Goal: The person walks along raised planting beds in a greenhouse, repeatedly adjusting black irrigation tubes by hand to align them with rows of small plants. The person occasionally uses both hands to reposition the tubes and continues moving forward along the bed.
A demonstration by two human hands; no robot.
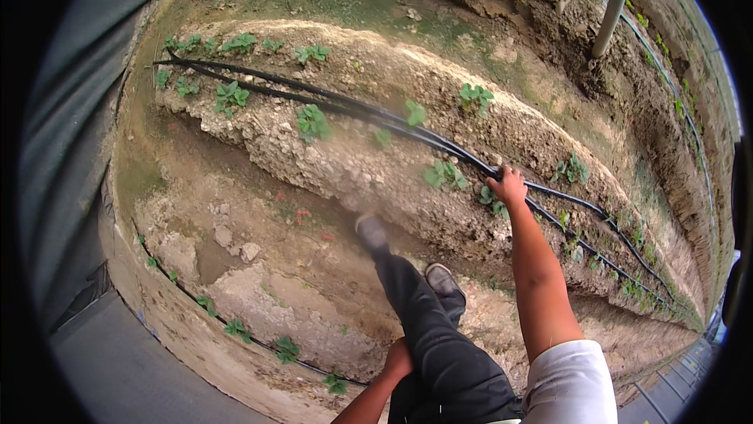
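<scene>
My right hand is closed around two black irrigation hoses where they come together, on the soil bed. To the left the hoses run to the bed's far end; to the right they spread apart. A small leafy plant grows just beside the hand, partly behind my wrist. Another green seedling stands a little to the left. My left hand rests against my dark trouser leg, its fingers hidden from view.
More seedlings grow along both sides of the hoses. My shoes are in the dirt furrow below the bed. A grey post rises at upper right. Dark sheeting hangs at the left. A second hose with plants runs at lower left.
</scene>
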